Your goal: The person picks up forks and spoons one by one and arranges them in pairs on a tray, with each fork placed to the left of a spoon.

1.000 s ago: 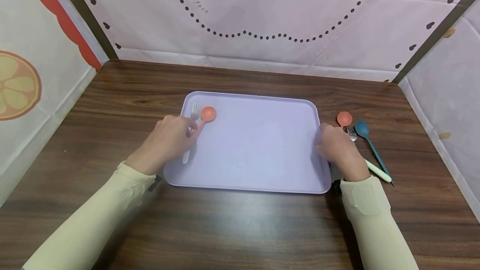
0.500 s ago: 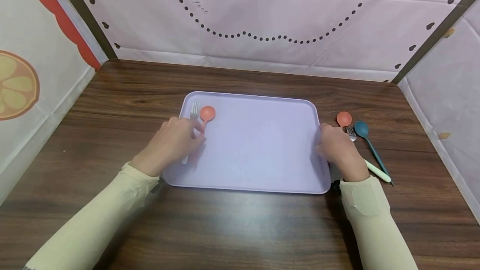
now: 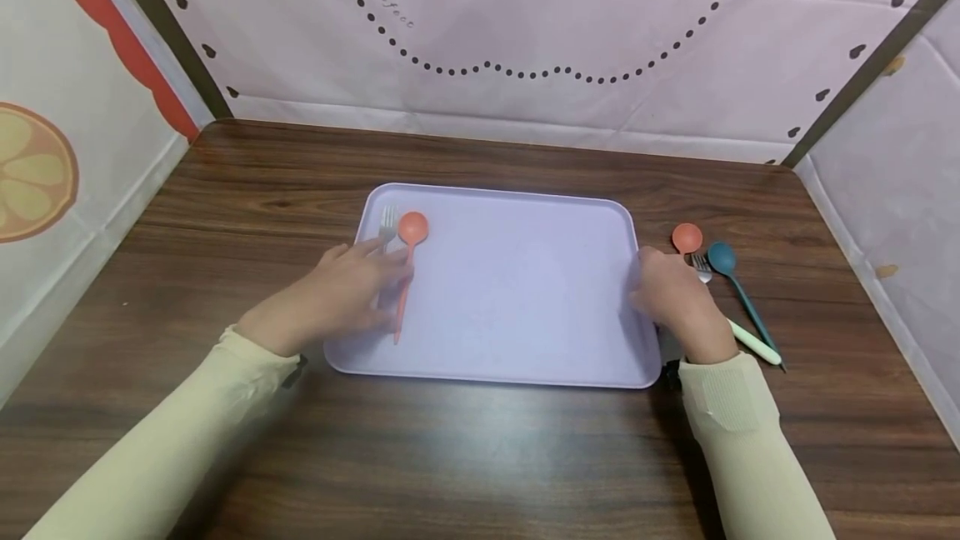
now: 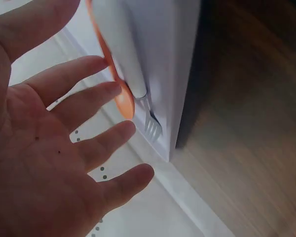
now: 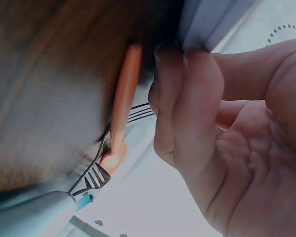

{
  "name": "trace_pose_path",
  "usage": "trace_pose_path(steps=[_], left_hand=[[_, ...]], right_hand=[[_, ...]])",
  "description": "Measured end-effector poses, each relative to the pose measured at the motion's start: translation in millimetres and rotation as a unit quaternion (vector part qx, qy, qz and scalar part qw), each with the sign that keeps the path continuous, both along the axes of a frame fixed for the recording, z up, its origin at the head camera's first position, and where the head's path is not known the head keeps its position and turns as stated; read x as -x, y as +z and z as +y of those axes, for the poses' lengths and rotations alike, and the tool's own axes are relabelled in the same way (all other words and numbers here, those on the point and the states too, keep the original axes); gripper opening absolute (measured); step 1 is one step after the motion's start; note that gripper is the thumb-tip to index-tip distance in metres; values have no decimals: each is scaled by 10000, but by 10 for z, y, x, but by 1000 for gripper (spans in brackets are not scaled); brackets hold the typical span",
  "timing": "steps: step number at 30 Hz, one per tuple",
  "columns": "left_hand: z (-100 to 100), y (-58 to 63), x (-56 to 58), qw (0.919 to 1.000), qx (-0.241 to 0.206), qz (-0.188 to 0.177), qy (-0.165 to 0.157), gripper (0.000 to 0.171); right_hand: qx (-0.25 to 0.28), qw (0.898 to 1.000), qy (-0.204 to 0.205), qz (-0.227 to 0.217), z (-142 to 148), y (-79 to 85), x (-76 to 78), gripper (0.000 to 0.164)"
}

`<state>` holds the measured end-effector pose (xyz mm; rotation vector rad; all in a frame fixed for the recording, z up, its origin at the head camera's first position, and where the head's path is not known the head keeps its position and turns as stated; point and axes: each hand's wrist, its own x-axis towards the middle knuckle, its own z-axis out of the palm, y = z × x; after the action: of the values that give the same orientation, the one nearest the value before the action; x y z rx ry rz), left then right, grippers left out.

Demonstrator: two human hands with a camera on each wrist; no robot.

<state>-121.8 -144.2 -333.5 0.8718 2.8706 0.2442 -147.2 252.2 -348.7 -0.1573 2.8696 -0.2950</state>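
Left hand (image 3: pixel 337 290) spread wide above the orange spoon (image 3: pixel 413 227) and fork (image 3: pixel 387 226), left side of the lilac tray (image 3: pixel 517 290): lift clear, nudging neither! Right hand (image 3: pixel 672 300) pinches the right rim; best keep that steady.

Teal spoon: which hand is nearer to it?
Right. The right hand is at the tray's right rim, a little left of the teal spoon; the left hand is over the tray's left side, much farther off.
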Motion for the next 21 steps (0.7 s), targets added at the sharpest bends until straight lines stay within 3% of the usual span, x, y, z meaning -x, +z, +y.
trace_pose_path(steps=[9,16,21], left_hand=[[32,-27,39,9995,160,219,-141,48],[42,-4,52,9998,140,78,-99,50],[20,42,51,9999,-168,7,13,53]], right_hand=[[37,10000,-39,-26,13,-7,-6,41],[80,9999,-75,-16,10,-3,2,41],[87,9999,-76,-11,13,1,4,40]])
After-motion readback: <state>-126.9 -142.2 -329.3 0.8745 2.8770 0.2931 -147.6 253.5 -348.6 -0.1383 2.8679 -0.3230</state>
